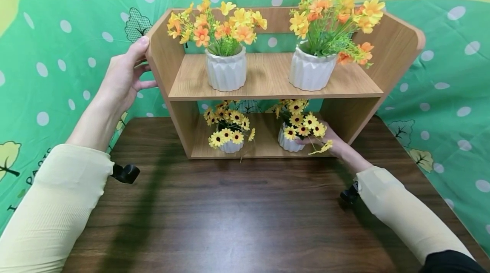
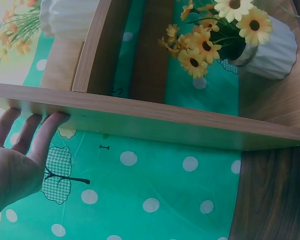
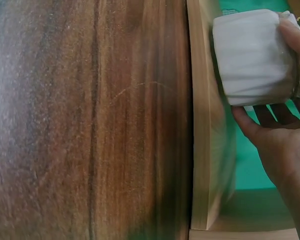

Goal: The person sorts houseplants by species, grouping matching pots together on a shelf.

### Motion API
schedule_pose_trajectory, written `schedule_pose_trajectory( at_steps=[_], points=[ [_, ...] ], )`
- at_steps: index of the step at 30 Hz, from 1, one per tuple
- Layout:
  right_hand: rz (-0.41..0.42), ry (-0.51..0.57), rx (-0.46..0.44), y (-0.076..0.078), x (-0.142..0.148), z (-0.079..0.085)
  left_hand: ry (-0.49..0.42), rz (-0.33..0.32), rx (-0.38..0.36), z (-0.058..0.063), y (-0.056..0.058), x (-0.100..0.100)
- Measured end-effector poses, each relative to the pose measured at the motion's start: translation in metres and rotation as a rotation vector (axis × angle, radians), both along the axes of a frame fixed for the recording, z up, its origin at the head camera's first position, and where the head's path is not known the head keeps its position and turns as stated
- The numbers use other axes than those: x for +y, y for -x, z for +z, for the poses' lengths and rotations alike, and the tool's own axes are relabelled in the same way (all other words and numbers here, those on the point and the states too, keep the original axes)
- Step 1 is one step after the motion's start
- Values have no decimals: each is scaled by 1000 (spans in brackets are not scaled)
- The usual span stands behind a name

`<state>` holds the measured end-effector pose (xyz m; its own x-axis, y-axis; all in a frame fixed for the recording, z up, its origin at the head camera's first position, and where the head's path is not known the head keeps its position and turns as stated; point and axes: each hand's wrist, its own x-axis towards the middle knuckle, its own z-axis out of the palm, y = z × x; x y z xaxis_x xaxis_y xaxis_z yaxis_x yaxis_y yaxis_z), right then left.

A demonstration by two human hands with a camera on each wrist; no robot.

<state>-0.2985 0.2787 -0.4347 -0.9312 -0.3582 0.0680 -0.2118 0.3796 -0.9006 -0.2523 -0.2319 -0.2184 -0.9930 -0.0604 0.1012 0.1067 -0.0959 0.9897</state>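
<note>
A two-tier wooden shelf (image 1: 275, 96) holds several white fluted pots of artificial flowers. My left hand (image 1: 124, 73) touches the outer face of its left side panel (image 2: 155, 117), fingers fairly straight in the left wrist view. On the lower tier, my right hand (image 1: 329, 137) grips the right-hand flowerpot (image 1: 289, 139), which bears small yellow dark-centred flowers. Thumb and fingers go around that white pot (image 3: 255, 57) in the right wrist view; part of the hand is behind blooms in the head view. Beside it on the lower tier stands another yellow-flowered pot (image 1: 231, 146).
Two larger pots, one on the left (image 1: 226, 69) and one on the right (image 1: 311, 68), stand on the upper tier with orange and yellow flowers. Under the shelf is a dark wooden table (image 1: 229, 213). A green dotted cloth (image 1: 69, 52) hangs behind.
</note>
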Motion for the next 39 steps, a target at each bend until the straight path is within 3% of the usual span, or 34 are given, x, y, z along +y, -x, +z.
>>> schedule_pose_trajectory(
  at_steps=[15, 18, 23, 30, 39],
  points=[
    [19, -88, -50, 1, -1, -1, 12, 3, -6, 0, 0, 0],
    [65, -29, -61, 1, 0, 1, 19, 1, -5, 0, 0, 1],
    [197, 157, -109, 1, 1, 3, 16, 4, -7, 0, 0, 1],
    [54, -44, -52, 3, -1, -1, 12, 4, -6, 0, -1, 0],
    [42, -68, -90, 2, 0, -2, 17, 7, -13, 1, -1, 1]
  ],
)
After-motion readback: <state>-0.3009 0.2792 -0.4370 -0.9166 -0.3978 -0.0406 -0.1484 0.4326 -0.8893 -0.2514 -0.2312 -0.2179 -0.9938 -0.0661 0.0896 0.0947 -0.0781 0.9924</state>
